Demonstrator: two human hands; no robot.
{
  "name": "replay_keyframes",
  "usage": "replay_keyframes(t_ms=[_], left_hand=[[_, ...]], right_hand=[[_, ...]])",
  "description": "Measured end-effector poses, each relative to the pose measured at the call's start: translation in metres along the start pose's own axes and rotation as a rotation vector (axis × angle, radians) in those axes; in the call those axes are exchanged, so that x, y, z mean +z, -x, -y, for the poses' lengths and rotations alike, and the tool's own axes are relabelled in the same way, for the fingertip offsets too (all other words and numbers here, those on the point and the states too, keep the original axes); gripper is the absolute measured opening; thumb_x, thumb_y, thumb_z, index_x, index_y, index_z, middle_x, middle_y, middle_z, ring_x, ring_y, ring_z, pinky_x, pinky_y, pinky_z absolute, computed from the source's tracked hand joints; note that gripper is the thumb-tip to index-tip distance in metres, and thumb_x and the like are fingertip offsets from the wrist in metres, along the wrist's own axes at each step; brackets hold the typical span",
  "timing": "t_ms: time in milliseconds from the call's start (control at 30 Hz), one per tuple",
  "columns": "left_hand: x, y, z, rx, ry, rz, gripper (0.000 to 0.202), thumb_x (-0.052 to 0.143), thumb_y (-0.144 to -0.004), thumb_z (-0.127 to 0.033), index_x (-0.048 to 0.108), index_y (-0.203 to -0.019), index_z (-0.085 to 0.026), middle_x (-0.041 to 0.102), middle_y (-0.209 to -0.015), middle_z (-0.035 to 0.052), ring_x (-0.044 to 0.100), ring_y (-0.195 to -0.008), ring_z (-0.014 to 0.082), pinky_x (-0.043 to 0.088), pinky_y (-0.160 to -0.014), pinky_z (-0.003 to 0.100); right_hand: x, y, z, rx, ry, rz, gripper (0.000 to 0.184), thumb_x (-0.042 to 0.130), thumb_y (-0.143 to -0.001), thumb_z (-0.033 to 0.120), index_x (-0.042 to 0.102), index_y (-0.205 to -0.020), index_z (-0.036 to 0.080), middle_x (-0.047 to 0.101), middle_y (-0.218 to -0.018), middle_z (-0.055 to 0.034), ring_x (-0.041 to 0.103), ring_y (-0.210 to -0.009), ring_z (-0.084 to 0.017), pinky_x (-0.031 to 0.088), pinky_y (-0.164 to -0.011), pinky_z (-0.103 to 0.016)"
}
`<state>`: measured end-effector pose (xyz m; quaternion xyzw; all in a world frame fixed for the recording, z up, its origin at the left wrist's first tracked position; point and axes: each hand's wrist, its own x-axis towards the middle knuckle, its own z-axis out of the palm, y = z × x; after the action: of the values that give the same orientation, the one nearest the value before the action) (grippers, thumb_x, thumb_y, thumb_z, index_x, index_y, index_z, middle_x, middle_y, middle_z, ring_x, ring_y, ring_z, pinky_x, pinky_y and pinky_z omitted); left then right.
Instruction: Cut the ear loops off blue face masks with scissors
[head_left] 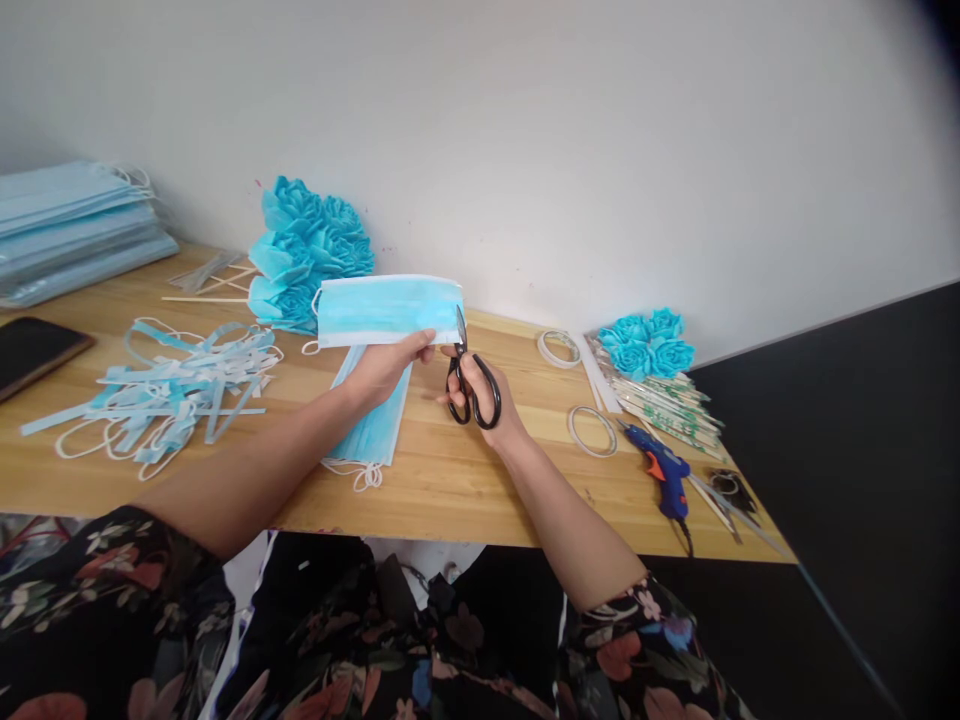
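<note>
A light blue face mask [386,308] is held up over the table, pinched along its lower edge by my left hand [394,365]. White ear loop shows at its left end; none is visible at the right end. My right hand [491,395] grips black-handled scissors [474,392], their blades upright at the mask's right edge. Whether the blades are closed on the fabric is hard to tell. Under my left hand, another blue mask [379,425] lies on the wooden table [450,490], its loops toward me.
Cut strips and loops [187,385] lie in a heap at left, near a phone [37,355] and stacked masks [67,230]. Blue flowers [311,250] stand behind. To the right are tape rolls [559,348], more flowers [649,343], wrapped sticks [667,410] and a blue glue gun [664,470].
</note>
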<state>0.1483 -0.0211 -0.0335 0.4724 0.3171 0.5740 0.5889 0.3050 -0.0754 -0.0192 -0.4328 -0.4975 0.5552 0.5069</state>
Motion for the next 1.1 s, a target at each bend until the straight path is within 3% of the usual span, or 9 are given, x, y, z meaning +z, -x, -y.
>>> replay_keyframes(t_ms=[1100], left_hand=[[-0.0020, -0.0001, 0.0044, -0.002, 0.000, -0.008, 0.025, 0.074, -0.080, -0.031, 0.061, -0.065, -0.017, 0.058, -0.068, 0.0035, 0.052, -0.066, 0.0146, 0.043, -0.072, 0.032]], right_hand=[[0.0009, -0.0004, -0.0006, 0.003, 0.055, -0.066, 0.062, 0.069, -0.077, 0.070, 0.072, -0.107, 0.016, 0.051, -0.059, 0.0060, 0.043, -0.045, -0.006, 0.059, -0.056, -0.027]])
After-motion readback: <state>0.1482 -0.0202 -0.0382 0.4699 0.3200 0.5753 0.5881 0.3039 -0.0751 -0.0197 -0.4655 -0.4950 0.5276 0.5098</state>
